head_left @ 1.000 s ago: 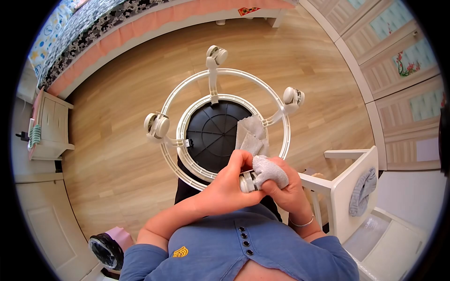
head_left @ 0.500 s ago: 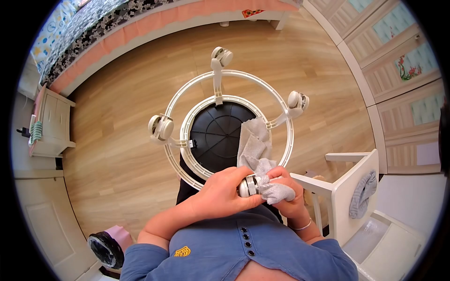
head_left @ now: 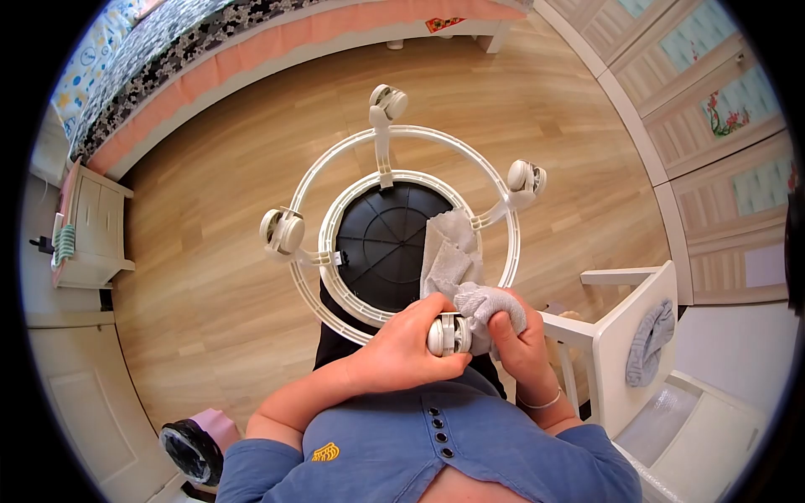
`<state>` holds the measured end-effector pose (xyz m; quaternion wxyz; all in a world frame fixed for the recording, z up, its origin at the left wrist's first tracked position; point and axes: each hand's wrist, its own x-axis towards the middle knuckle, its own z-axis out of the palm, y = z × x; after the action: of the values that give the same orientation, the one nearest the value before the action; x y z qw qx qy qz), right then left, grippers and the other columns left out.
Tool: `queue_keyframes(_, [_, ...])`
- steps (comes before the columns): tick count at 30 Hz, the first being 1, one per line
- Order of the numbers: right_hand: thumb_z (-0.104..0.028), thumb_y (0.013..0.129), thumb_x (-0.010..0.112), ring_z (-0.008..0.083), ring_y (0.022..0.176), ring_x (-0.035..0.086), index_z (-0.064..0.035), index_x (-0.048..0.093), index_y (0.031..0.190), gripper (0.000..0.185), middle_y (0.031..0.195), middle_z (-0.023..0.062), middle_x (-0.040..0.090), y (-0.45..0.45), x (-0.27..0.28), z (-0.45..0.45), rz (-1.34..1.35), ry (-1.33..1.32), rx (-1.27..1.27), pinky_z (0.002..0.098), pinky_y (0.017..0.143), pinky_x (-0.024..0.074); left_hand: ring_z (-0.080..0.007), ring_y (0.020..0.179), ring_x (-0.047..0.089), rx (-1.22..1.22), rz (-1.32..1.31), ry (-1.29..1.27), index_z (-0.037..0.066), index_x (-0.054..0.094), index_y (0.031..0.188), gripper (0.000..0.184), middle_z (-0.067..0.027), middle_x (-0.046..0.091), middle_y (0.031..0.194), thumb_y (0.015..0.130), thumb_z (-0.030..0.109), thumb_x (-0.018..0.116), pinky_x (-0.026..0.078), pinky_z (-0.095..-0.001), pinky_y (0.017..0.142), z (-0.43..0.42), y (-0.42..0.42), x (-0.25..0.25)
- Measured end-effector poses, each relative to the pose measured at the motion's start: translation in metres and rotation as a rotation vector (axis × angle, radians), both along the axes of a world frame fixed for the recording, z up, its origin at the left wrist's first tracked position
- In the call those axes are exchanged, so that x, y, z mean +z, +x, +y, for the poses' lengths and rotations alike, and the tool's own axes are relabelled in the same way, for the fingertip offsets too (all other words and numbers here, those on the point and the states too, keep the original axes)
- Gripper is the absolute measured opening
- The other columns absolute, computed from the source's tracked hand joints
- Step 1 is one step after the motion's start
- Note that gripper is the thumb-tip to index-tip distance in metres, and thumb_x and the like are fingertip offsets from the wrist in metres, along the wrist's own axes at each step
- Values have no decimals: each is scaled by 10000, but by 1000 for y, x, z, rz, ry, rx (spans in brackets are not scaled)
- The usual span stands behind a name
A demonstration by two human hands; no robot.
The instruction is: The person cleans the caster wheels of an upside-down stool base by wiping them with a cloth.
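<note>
Across my lap lies an upturned white ring frame [head_left: 402,131] with a black ribbed disc [head_left: 381,243] at its centre. White casters stick up from its rim, such as the top one [head_left: 388,102], the left one [head_left: 282,232] and the right one [head_left: 526,178]. My left hand [head_left: 398,345] is closed around the near caster [head_left: 449,334]. My right hand [head_left: 521,345] grips a bunched grey cloth [head_left: 490,307] against that caster's right side. The rest of the cloth trails up over the disc's right edge.
On the right stands a white chair [head_left: 599,352] with a grey knitted item [head_left: 650,344] on it. A bin with a black liner [head_left: 191,448] is at lower left, a small white cabinet [head_left: 94,225] at left. A bed [head_left: 251,63] runs along the top.
The cloth in my right hand has shifted and is bunched differently beside the caster. My right thumb now lies over the cloth. My left hand stays on the caster.
</note>
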<state>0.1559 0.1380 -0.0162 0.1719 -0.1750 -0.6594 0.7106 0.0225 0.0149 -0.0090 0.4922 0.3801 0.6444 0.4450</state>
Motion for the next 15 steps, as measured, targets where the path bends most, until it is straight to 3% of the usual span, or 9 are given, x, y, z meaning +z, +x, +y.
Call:
queue_keyframes(3, [-252,857,566,115,829,479,24,537,1019,321,931,61,526,1,-1,0,24,-13,21,237,751,390,-309,828,554,-10,-32,-11,-17,461,989,471,-198,543,886,644,222,675,441,-370,736,1,-1,-1])
queue_keyframes(5, [-228,833,601,137,849,484,18,546,1016,312,960,80,518,0,-4,2,71,11,49,252,772,391,-116,745,521,21,-65,27,4,468,979,435,-73,547,823,643,160,696,437,-267,652,0,0,-5])
queue_keyframes(8, [-129,725,690,215,943,467,-35,579,1003,314,1050,117,468,3,-8,12,122,162,257,307,827,381,-105,765,513,-37,-88,24,12,474,983,435,-55,546,836,640,160,698,431,-254,669,0,-2,-8])
queue_keyframes(9, [-129,725,690,215,943,467,-35,579,1003,314,1050,117,468,3,-10,12,121,161,256,307,827,381,-105,765,513,-38,-90,22,12,474,983,435,-55,546,836,640,160,698,431,-254,669,1,-3,-7])
queue_keyframes(11, [-123,724,690,223,941,466,-31,576,990,303,1051,127,463,3,-15,11,201,189,243,315,831,378,-196,788,557,-40,-131,4,-23,468,995,478,-145,559,870,651,209,706,449,-309,702,1,-5,-3])
queue_keyframes(15, [-128,725,687,237,952,460,-36,575,975,289,1070,136,453,2,-19,10,219,168,237,326,832,377,-184,788,558,-15,-177,21,-19,474,997,489,-140,559,872,661,235,721,451,-305,695,-1,-6,-6])
